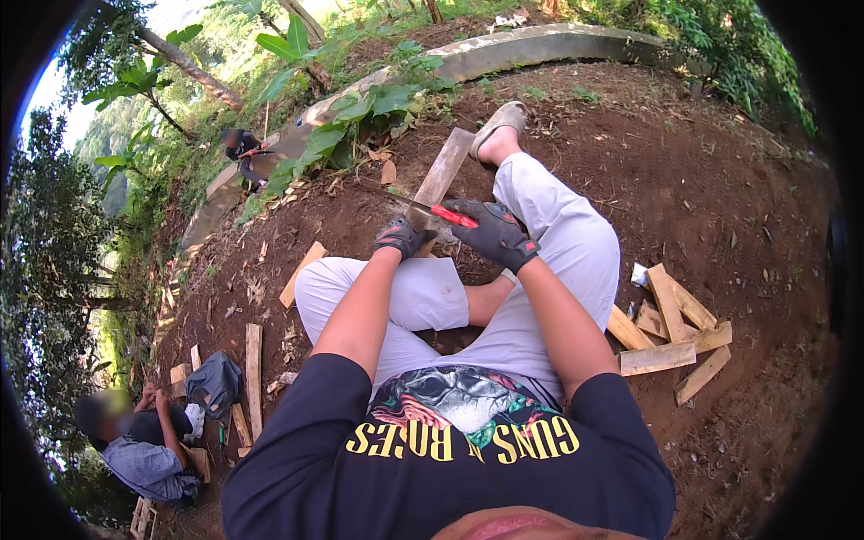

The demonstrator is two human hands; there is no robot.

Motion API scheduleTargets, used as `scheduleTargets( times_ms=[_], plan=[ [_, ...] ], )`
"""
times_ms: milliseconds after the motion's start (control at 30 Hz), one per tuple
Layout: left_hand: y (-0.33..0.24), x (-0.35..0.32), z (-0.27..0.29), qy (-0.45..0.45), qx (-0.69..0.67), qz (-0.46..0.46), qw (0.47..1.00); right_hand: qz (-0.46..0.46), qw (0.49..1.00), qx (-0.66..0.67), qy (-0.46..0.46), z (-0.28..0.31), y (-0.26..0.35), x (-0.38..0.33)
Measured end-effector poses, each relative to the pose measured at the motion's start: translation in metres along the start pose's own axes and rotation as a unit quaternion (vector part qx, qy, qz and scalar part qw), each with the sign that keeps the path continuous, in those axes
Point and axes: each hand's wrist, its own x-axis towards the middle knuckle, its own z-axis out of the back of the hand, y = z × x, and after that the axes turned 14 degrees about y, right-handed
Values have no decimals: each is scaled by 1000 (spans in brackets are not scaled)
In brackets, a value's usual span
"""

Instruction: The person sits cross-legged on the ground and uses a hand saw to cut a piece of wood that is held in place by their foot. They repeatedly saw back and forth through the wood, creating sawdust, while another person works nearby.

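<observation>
Right hand (493, 232), gloved, is wrapped tight round the red handle of a hand tool (454, 216), just R of the plank (447, 166). Left hand (403, 238), also gloved, is clasped on the plank's near part, at its L edge, so it's the closer of the two; right hand reaches the wood only via the tool.

Key relation: plank's long axis runs fwd from left hand, tilting a bit R, far end up by the shoe (502, 126). The thin blade (396, 195) points L & slightly fwd from right hand, crossing the plank roughly crosswise, just beyond left hand.

Further out: loose wood pcs (659, 360) in a heap, R of right hand & back toward the body. Well L & back of left hand, a seated co-worker (148, 459); another person (245, 155) off fwd-L, by the low wall (540, 45).

Hard to make out: left hand's fingers under the plank, plank's near end (partly covered by left hand), blade tip vs. the soil. Can't tell if the edge is sunk in the wood or only resting, nor if shoe & plank touch.
</observation>
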Motion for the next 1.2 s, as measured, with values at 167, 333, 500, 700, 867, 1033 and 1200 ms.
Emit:
scheduleTargets(
  times_ms=[167, 333, 500, 700, 867, 1033, 1200],
  plan=[
    [0, 13, -7, -3, 45, 22, 999, -32, 999, -15, 20, -6, 12, -10],
    [12, 30, -29, -37, -9, -38, 999, -19, 1000, -23, 10, -30, 2, -26],
    [20, 25, -51, -94, -79, -51, 991, -25, 999, 20, -10, -33, 12, -27],
    [-19, -27, -24, -72, -74, 65, 992, -31, 961, 217, -171, 0, -3, -30],
    [-87, -26, -28, -108, -63, 165, 978, -53, 914, 284, -284, 18, -42, -29],
    [-77, -13, -56, -111, 148, -336, 924, -40, 912, 276, -301, 22, -67, -17],
    [-80, -25, -65, -226, -25, -168, 959, -46, 923, 280, -259, 21, -62, -19]
  ],
)
